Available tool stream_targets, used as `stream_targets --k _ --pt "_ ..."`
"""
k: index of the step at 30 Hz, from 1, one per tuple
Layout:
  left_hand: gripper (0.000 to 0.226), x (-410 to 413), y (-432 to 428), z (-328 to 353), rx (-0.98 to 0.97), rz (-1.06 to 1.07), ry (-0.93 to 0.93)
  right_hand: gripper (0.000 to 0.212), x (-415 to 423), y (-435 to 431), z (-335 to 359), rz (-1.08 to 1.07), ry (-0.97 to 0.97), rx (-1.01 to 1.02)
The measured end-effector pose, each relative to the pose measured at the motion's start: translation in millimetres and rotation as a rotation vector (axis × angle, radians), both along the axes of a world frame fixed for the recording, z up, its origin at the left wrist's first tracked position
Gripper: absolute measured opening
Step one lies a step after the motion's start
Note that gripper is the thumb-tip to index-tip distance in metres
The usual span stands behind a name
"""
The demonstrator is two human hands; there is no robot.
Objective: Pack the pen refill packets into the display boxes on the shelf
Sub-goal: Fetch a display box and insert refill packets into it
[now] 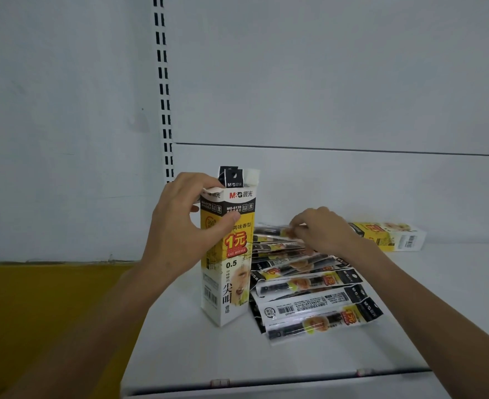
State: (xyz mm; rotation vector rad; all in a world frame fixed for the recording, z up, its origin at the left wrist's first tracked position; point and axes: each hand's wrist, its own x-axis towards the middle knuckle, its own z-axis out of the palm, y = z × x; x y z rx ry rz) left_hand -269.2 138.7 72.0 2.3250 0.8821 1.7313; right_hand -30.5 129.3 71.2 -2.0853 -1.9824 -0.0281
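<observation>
Step in hand: fetching the next packet for the box. Left hand (185, 226) grips the upright box (229, 254) near its top, thumb across the front face and fingers curled round the far side, steadying it on the shelf (410, 312). The box mouth is open and a few loaded packets (233, 177) stick out of it (so loading is under way, but nowhere near done, judging by the pile). Right hand (324, 228) reaches over the loose pile (309, 286), which lies fanned out on the shelf right up against the box on the person's right. Its fingertips pinch one packet (275, 230) at the far end of the pile. That bit is blurred, so I can't tell whether it has one packet or two. Second box (387, 236) lies on its side further right, near the back panel and apart from the pile; can't see whether it's full. Next move, my read: lift the pinched packet clear of its neighbours, turn it from flat to vertical, line its narrow end up with the open mouth, and slide it down beside the ones inside. Left hand needs to hold the box upright with the mouth spread, since a tall thin carton would tip easily. Packets look like slick film, so expect neighbours to drag along or slip.
</observation>
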Motion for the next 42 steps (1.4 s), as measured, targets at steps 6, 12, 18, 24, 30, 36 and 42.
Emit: stream_targets --k 6,12,18,24,30,36,42 --pt "0.035 1 1 1 -0.011 0.001 0.023 0.027 -7 -7 13 0.059 0.713 0.013" --pt "0.038 0 0 1 -0.008 -0.007 0.032 0.042 -5 -11 17 0.253 0.715 0.120" --pt "0.034 0 -1 3 -0.027 -0.014 0.045 0.087 -11 -10 33 0.322 0.861 0.172" --pt "0.062 -2 -9 9 -0.166 -0.070 0.052 0.021 -29 -19 71 0.511 1.113 0.445" --pt "0.061 -6 -12 19 -0.218 -0.102 0.121 0.013 -45 -25 101 0.668 1.277 0.568" --pt "0.035 -9 -15 20 -0.160 -0.114 0.182 0.013 -57 -21 101 0.676 1.313 0.550" --pt "0.030 -8 -17 17 -0.183 -0.115 0.154 0.014 -71 -12 86 0.620 1.241 0.487"
